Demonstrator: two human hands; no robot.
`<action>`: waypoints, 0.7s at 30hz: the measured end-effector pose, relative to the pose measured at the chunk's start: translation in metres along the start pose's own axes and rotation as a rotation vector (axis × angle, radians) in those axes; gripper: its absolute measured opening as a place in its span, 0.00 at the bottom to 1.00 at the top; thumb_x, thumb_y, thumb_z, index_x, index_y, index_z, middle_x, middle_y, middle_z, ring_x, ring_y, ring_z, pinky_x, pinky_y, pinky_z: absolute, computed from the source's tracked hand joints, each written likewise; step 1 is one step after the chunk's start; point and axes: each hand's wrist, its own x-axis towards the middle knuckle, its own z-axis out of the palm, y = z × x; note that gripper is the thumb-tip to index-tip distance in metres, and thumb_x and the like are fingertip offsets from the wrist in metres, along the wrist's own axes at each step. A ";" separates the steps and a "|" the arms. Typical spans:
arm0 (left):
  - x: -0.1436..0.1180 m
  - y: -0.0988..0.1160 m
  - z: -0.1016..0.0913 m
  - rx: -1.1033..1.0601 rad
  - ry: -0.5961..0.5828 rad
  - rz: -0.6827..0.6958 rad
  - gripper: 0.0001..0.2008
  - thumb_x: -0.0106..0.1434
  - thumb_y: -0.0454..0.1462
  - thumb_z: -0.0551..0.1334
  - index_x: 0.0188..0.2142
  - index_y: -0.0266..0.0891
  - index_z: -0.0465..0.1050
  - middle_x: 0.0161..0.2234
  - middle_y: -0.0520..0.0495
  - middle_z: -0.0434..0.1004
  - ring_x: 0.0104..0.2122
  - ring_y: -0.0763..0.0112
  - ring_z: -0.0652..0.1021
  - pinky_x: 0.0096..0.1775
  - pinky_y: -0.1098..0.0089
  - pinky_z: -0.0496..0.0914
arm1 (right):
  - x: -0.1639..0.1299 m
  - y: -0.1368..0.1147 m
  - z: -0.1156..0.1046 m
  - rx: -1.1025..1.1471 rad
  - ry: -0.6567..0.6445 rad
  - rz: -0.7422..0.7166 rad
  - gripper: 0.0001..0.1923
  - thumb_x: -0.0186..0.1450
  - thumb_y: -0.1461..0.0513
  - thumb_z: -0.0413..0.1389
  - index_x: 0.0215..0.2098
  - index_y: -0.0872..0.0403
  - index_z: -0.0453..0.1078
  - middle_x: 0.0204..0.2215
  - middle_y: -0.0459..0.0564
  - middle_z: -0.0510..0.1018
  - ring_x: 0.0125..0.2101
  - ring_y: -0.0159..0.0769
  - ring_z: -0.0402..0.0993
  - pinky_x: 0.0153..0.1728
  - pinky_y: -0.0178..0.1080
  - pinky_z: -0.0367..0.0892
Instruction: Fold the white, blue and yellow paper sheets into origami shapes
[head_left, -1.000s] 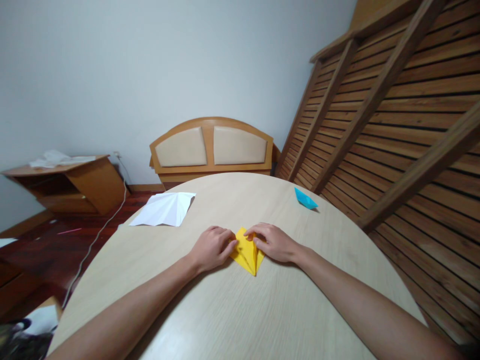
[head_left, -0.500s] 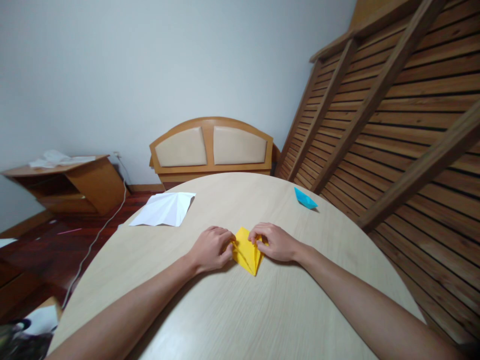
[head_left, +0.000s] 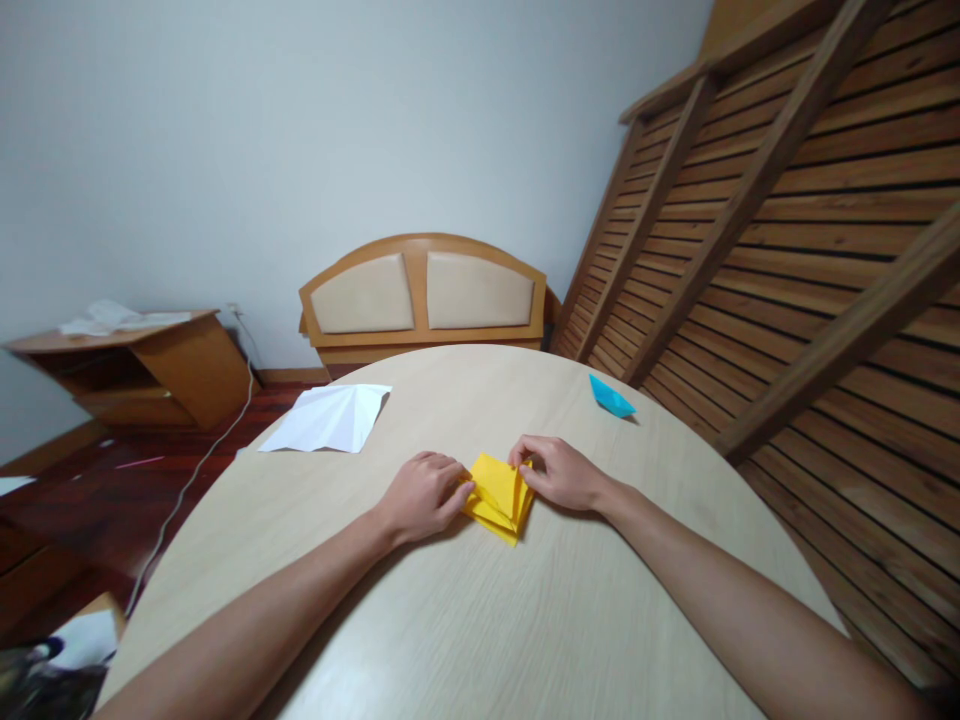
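A folded piece of yellow paper [head_left: 498, 485] lies on the pale round table [head_left: 480, 620], its layers partly spread and its lower corner pointing at me. My left hand [head_left: 427, 497] pinches its left edge between thumb and fingers. On the opposite side my right hand [head_left: 556, 472] grips the upper right edge, thumb below and fingertips on top. The fingertips hide small parts of both edges.
Creased white paper [head_left: 327, 420] lies at the table's far left. A small blue folded paper boat [head_left: 611, 397] sits at the far right. Beyond stand a headboard [head_left: 422, 290], a low cabinet [head_left: 150, 370] and a leaning slatted wooden frame [head_left: 787, 260].
My right hand has shifted slightly right and away from me, drawing the right layers outward. The yellow paper's upper layer has opened wider. My left hand stays nearly in place.
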 end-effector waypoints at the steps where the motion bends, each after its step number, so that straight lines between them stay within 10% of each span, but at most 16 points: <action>1: 0.000 0.000 0.000 0.001 0.002 0.001 0.16 0.71 0.41 0.51 0.38 0.38 0.75 0.33 0.44 0.80 0.34 0.62 0.79 0.42 0.61 0.69 | 0.000 0.000 0.000 0.007 -0.001 0.008 0.08 0.59 0.70 0.53 0.35 0.53 0.70 0.34 0.48 0.79 0.33 0.35 0.74 0.37 0.36 0.66; 21: 0.001 -0.001 0.003 0.071 0.039 -0.066 0.12 0.69 0.40 0.52 0.31 0.39 0.69 0.27 0.47 0.76 0.28 0.67 0.76 0.36 0.66 0.68 | 0.001 0.000 0.003 -0.131 0.012 0.055 0.02 0.61 0.64 0.54 0.34 0.52 0.65 0.30 0.46 0.75 0.30 0.34 0.70 0.33 0.35 0.60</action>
